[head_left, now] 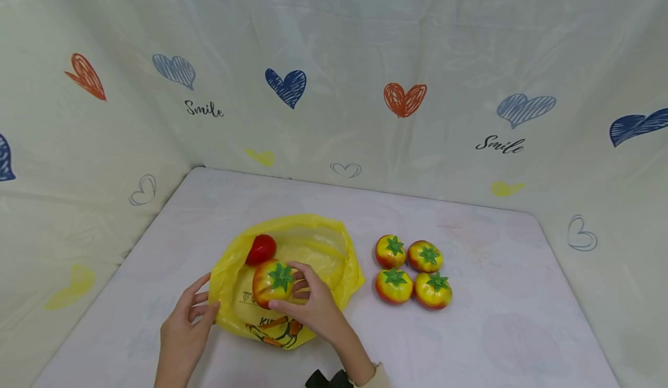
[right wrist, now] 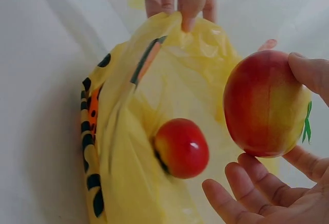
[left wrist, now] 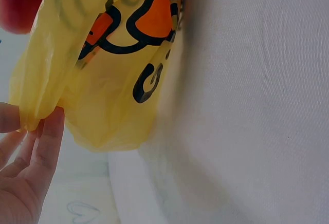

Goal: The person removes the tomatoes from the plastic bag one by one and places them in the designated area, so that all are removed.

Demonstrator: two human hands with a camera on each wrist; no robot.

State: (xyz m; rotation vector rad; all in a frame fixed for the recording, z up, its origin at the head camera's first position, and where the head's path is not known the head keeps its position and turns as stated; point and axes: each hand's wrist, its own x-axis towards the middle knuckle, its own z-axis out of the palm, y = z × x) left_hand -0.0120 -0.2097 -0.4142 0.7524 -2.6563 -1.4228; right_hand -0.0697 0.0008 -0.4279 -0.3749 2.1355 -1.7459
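A yellow plastic bag (head_left: 325,247) with orange and black printing lies with its mouth spread wide. My left hand (head_left: 187,325) pinches its left rim between thumb and fingers; the left wrist view shows the bunched film at the fingertips (left wrist: 50,131). In my right hand (head_left: 316,308) is a red-and-yellow toy tomato (head_left: 267,286) with a green leafy top, held above the bag's opening. The right wrist view shows thumb and fingers around this tomato (right wrist: 262,106). A second toy tomato (right wrist: 184,148), its red side showing, sits inside the bag.
Several matching toy tomatoes (head_left: 395,286) stand grouped on the white table (head_left: 501,295), right of the bag, green tops up. A pale curtain (head_left: 344,34) with printed hearts rises behind the table and at its sides. A small black object (head_left: 329,380) shows at the bottom edge.
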